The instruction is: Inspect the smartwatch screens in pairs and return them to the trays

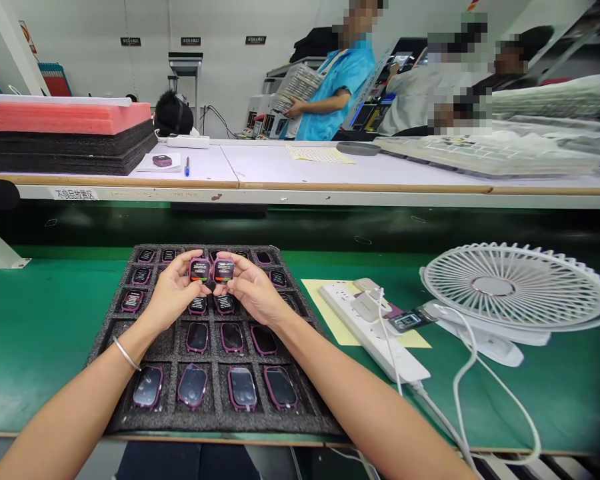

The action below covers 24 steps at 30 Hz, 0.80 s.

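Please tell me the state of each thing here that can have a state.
left hand, holds left device, screen lit
right hand, holds right device, screen lit
devices in tray, seated in pockets, screens dark
foam tray, lying flat, partly filled
power strip, adapters plugged in
fan, tilted upward, spinning cannot tell

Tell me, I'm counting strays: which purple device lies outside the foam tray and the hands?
The purple device on the paper on the far white bench, left of the blue pen; the rest are in the tray or held.
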Available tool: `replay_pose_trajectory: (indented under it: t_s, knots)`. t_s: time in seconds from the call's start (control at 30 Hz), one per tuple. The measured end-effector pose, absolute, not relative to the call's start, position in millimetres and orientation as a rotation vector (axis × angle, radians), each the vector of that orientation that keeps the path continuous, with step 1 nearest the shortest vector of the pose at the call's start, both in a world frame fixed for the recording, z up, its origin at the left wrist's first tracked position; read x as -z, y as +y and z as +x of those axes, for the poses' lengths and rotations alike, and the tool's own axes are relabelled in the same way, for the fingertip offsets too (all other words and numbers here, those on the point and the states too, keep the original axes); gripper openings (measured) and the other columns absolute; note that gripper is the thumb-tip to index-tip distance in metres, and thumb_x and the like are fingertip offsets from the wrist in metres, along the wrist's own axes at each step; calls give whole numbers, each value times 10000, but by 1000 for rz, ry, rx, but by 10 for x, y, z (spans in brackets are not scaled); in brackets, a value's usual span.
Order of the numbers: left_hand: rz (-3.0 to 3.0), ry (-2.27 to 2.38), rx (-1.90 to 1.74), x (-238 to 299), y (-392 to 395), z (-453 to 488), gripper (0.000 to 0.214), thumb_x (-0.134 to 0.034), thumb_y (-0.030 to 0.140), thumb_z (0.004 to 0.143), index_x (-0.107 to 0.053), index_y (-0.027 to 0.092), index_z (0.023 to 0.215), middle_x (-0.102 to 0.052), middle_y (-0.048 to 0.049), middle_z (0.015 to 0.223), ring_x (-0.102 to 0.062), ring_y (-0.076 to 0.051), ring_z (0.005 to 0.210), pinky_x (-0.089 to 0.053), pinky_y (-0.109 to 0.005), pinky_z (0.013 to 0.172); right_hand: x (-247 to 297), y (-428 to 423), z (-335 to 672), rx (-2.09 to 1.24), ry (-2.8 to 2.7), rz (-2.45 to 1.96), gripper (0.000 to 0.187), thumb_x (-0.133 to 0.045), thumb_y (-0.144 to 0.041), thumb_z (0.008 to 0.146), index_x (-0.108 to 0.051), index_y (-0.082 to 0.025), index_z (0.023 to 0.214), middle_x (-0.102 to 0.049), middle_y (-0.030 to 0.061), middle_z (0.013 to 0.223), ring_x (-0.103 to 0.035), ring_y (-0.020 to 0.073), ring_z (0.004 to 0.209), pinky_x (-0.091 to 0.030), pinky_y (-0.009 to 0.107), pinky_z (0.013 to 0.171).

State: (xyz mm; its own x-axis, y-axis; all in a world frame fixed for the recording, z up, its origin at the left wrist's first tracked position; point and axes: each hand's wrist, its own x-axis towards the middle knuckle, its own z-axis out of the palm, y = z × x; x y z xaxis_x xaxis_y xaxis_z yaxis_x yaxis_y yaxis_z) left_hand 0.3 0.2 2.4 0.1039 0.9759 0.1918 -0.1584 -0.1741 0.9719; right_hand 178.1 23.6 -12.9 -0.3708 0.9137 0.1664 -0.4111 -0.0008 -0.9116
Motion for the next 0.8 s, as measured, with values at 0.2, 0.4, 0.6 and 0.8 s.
replay_pose_trajectory:
  t_s: [0.2,0.4,0.6,0.8]
  knots:
    - [1279,927,-1308,-25,4,4,591,-675,112,656,-552,178,1230,-653,-41,1067,-671,-92,663,-579,-248,670,125,238,1784,-1602,-1214,-616,514,-655,-108,653,-635,-249,1147,-695,-18,881,-669,137,651,-516,289,654]
    - [1285,917,-1309,-14,16,10,580,-684,113,654,-554,179,1215,-641,-37,1072,-667,-86,666,-597,-259,678,140,241,1790,-1599,-1232,-614,521,-651,-109,660,-623,-246,1162,-697,-11,923,-673,131,659,-514,289,666]
    - [1278,914,-1314,-11,7,11,585,-708,115,663,-564,193,1225,-645,-34,1059,-664,-91,662,-586,-257,671,144,252,1790,-1589,-1232,-607,517,-663,-121,660,-634,-241,1163,-703,-10,894,-674,149,660,-518,307,651]
    - [1289,907,-1327,-2,6,9,595,-728,133,678,-574,195,1249,-646,-49,1095,-661,-93,676,-584,-271,699,124,241,1791,-1578,-1249,-594,514,-673,-127,670,-634,-247,1169,-703,-5,919,-671,144,662,-531,311,656]
